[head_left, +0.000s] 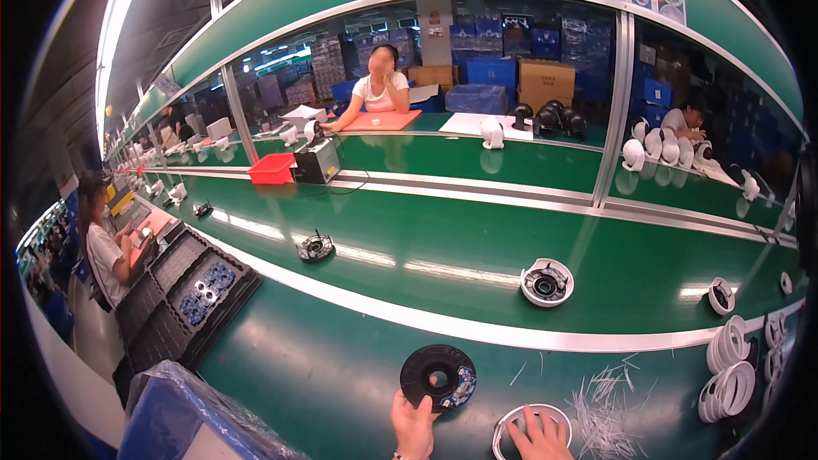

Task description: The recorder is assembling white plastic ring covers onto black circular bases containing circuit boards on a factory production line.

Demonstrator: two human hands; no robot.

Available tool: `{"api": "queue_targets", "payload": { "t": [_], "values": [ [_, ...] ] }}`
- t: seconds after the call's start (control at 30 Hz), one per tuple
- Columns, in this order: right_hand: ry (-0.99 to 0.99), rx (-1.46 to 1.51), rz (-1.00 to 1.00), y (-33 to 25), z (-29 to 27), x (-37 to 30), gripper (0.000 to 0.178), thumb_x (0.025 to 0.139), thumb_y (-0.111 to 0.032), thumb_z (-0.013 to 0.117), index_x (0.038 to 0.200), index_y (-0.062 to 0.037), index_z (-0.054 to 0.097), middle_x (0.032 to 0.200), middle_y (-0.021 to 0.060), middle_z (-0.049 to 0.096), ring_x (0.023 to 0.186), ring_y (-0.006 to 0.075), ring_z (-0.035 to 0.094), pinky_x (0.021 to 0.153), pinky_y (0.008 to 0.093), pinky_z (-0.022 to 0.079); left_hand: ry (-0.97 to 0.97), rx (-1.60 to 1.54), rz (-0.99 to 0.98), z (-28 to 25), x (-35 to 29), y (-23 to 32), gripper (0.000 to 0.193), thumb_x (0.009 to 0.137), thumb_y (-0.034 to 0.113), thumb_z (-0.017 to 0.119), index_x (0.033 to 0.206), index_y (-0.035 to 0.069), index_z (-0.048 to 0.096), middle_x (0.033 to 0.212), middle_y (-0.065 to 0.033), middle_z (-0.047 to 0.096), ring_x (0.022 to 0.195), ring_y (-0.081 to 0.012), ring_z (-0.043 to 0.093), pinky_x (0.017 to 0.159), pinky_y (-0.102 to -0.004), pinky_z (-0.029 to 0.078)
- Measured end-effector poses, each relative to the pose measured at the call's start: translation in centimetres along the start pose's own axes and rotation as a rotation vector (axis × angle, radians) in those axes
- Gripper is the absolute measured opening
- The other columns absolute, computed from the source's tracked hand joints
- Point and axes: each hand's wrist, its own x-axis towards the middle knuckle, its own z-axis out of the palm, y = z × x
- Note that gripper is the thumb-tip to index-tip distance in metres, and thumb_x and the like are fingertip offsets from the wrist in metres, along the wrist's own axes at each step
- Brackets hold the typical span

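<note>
My left hand (412, 428) is closed on a black disc-shaped plate (423, 370) with a round hole in its middle and a small blue circuit board (464, 386) on its right side. The plate is held up, tilted, above the near green bench. To the right, my right hand (542, 436) lies over a white ring-shaped housing (497, 434) on the bench, its fingers spread across the ring's opening. The lower part of that ring is hidden by the hand and cut off by the picture's edge.
Thin white strips (603, 409) lie right of the ring, beside stacked white rings (727, 392). A conveyor (443, 238) beyond carries a white housing (546, 282) and a black assembly (315, 247). Left are black trays (183, 290) and a plastic-lined blue bin (162, 413). Co-workers sit across and left.
</note>
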Motion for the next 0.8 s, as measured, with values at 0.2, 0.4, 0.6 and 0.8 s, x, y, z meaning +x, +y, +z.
{"api": "queue_targets", "payload": {
  "t": [0.2,0.4,0.6,0.8],
  "values": [
    [0.163,-0.106,0.103,0.0,-1.4,-0.6,0.105,0.042,-0.038,0.079,0.126,-0.0039,0.027,0.133,0.0232,0.017,0.121,0.0427,0.016,0.097,0.0546,0.014,0.006,0.002,-0.001,-0.1,-0.2,-0.3,0.032,0.081,-0.007,0.042,0.109,0.001,0.031,0.107,-0.0142,0.048,0.092,-0.0222,0.055,0.075,-0.0375,0.051],
    [0.186,-0.004,0.154,1.4,-0.5,0.0,0.104,0.044,-0.043,0.077,0.126,-0.0016,0.027,0.13,0.0238,0.022,0.117,0.0425,0.023,0.096,0.0515,0.02,-0.004,-0.002,-0.011,0.3,-0.2,-0.2,0.031,0.081,-0.007,0.041,0.109,0.001,0.03,0.108,-0.0146,0.047,0.093,-0.0233,0.054,0.075,-0.0384,0.051],
    [0.244,-0.018,0.093,1.6,-0.4,-0.1,0.101,0.045,-0.037,0.077,0.125,-0.0002,0.027,0.126,0.0251,0.026,0.114,0.0417,0.026,0.095,0.0476,0.023,-0.005,0.0,-0.025,0.0,-0.1,-0.5,0.033,0.081,-0.007,0.041,0.11,0.002,0.029,0.109,-0.015,0.046,0.093,-0.0244,0.054,0.075,-0.0395,0.051],
    [0.326,0.086,0.017,2.4,-0.5,0.0,0.101,0.044,-0.034,0.077,0.124,0.0011,0.027,0.124,0.025,0.029,0.113,0.0403,0.029,0.095,0.0442,0.025,0.003,-0.051,-0.047,0.9,-0.4,0.5,0.045,0.076,-0.01,0.043,0.116,0.003,0.028,0.113,-0.0142,0.043,0.095,-0.0248,0.053,0.076,-0.0397,0.05]
  ]
}}
